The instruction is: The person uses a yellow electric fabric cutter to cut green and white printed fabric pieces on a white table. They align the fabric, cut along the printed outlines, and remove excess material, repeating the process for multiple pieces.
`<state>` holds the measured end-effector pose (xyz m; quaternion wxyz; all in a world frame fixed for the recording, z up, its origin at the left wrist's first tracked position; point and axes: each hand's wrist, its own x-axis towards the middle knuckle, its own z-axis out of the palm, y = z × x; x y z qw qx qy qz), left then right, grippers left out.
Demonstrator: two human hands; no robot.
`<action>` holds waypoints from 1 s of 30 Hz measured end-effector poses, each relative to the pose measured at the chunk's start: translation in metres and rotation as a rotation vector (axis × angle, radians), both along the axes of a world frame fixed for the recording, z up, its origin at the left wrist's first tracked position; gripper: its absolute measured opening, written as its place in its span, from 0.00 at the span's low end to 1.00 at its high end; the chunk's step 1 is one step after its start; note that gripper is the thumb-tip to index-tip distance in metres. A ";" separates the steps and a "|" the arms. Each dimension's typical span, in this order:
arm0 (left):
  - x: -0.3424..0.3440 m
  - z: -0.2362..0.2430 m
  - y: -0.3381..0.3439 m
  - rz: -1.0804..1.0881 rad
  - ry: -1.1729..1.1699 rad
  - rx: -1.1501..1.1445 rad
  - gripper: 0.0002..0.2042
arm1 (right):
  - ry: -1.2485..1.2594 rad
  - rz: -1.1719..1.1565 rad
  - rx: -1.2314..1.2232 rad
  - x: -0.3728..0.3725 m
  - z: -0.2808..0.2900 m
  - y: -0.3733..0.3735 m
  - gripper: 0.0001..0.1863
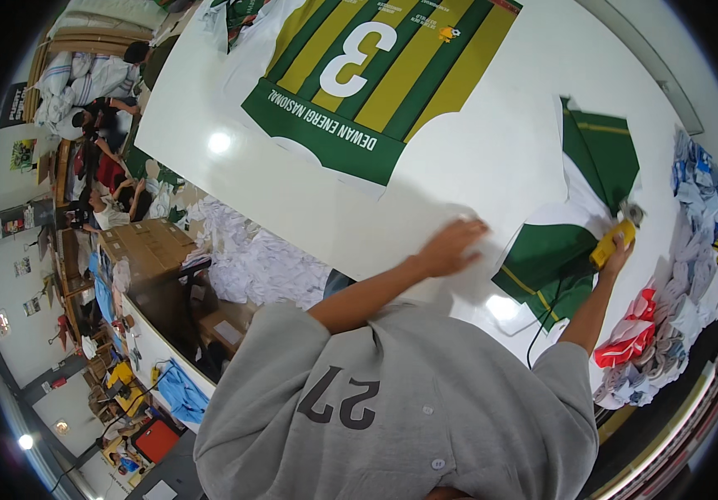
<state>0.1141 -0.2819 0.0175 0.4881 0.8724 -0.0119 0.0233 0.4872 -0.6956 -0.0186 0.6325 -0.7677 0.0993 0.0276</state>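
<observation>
My right hand (620, 255) grips a yellow electric rotary cutter (610, 242) with a round metal head and a black cord. The cutter is over green fabric pieces on the right of the white table (292, 196). One dark green piece with yellow stripes (600, 154) lies beyond the cutter; another green piece (546, 258) lies nearer me, with white material between them. My left hand (456, 246) is over the table to the left of these pieces, blurred by motion, its fingers loosely extended and nothing seen in them.
A green and olive striped jersey panel (376, 83) lies across the table's far side. Piled fabric scraps (659, 325) line the right edge. White scraps (259, 258) and a cardboard box (147, 250) stand left. Several people are at work at far left.
</observation>
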 end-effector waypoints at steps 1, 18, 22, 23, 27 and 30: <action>-0.013 -0.004 0.024 0.136 -0.034 0.203 0.28 | 0.002 -0.090 -0.091 -0.005 0.006 -0.007 0.51; -0.089 -0.023 0.108 0.585 0.411 0.606 0.35 | -0.073 0.804 0.209 0.083 0.059 0.493 0.57; -0.087 -0.018 0.107 0.577 0.471 0.603 0.36 | -0.101 0.912 0.085 0.114 0.038 0.591 0.62; -0.087 -0.016 0.107 0.563 0.544 0.604 0.36 | -0.070 0.926 0.035 0.115 0.033 0.602 0.63; -0.088 -0.008 0.093 0.561 0.531 0.614 0.38 | 0.060 0.913 0.037 0.103 0.019 0.580 0.64; -0.093 0.001 0.065 0.448 0.478 0.571 0.39 | -0.034 0.917 -0.066 0.102 0.013 0.524 0.63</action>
